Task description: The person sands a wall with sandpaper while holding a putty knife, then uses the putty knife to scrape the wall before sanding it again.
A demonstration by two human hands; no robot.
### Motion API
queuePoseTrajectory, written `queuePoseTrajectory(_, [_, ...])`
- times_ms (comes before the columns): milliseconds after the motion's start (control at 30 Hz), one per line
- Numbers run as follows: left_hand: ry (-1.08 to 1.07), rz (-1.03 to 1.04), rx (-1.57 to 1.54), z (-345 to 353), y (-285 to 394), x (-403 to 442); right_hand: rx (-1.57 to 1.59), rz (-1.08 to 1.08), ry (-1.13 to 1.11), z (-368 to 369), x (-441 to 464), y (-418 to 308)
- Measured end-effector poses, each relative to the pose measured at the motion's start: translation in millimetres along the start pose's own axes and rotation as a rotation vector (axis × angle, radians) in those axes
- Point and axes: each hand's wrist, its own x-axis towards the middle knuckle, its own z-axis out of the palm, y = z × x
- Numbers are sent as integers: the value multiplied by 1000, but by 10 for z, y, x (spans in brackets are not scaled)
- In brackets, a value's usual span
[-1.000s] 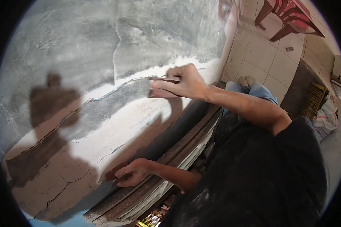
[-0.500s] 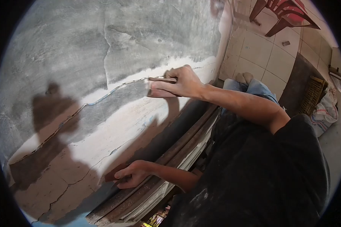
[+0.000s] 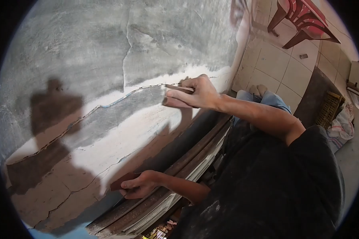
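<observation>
My right hand [image 3: 201,92] is closed on a folded piece of brown sandpaper [image 3: 176,102]. It holds the sandpaper against the wall [image 3: 87,51], at the long crack [image 3: 103,106] that runs through white filler [image 3: 119,128] and grey plaster. Lower down, my left hand [image 3: 141,185] grips a reddish-brown piece of sandpaper [image 3: 120,182] between thumb and fingers. That piece is near the shaded lower wall; whether it touches is unclear. The inner faces of both sandpaper pieces are hidden by my fingers.
Dark wooden boards [image 3: 163,177] lean along the wall's foot, beside my body. A red plastic chair [image 3: 303,20] stands on the tiled floor [image 3: 273,59]. A woven basket [image 3: 329,109] and a white sack [image 3: 342,125] are at the right. My shadow falls on the wall.
The view has shifted, so the wall sits further right. My right hand has slid slightly left and down along the crack with its sandpaper. My left hand has barely moved.
</observation>
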Motion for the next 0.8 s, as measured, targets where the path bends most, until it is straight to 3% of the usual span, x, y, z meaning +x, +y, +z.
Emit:
queuePoseTrajectory(100, [-14,-1,6,-10,-54,3,-29,-20,3,33,127,-274])
queuePoseTrajectory(200, [1,-2,8,-10,-114,34,-48,-67,86,38,35,-6])
queuePoseTrajectory(467, [-24,7,4,-10,-140,38,43,141,-41,-4,200,-279])
queuePoseTrajectory(600, [10,-4,-9,39,-6,4,169,190,1,-88,125,-45])
queuePoseTrajectory(800, [-21,4,-16,39,-18,-1,86,31,27,-54,211,-264])
